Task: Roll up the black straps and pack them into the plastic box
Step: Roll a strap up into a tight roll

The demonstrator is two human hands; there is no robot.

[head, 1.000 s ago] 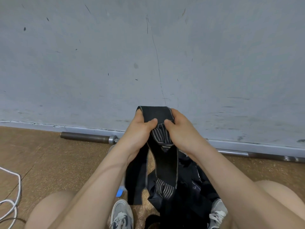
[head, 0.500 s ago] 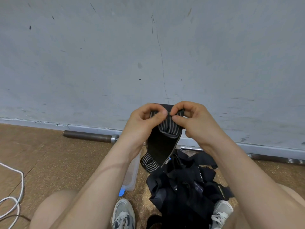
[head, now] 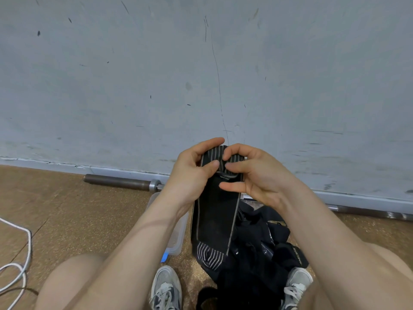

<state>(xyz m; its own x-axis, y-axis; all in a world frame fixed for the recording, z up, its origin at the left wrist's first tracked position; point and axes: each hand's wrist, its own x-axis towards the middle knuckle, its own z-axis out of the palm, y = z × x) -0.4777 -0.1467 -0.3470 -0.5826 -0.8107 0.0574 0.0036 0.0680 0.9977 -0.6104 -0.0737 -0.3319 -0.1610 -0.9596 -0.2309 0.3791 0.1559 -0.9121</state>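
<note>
Scuffed grey wall (head: 156,86) meets a brown speckled floor (head: 67,209) behind the grip, where both hands hold one black strap (head: 214,215) up in front of the person. The left hand (head: 192,173) curls round the strap's top end, thumb across the front and fingers behind. The right hand (head: 257,175) pinches the same striped end between thumb and forefinger, where it is turned over into the start of a roll; its other fingers lie out straight against the strap just under the pinch. Below the grip the rest of the strap hangs flat, its grey-striped lower end touching a pile of black straps (head: 257,253) on the floor. Under the left forearm, just beside the hanging strap, stands the clear plastic box (head: 176,231), mostly hidden by the arm. Beyond the hands a metal bar (head: 116,181) lies along the foot of the wall. Far out past the left arm a white cable (head: 20,265) loops on the floor. Two grey shoes (head: 166,287) show beneath the grip, either side of the pile.
</note>
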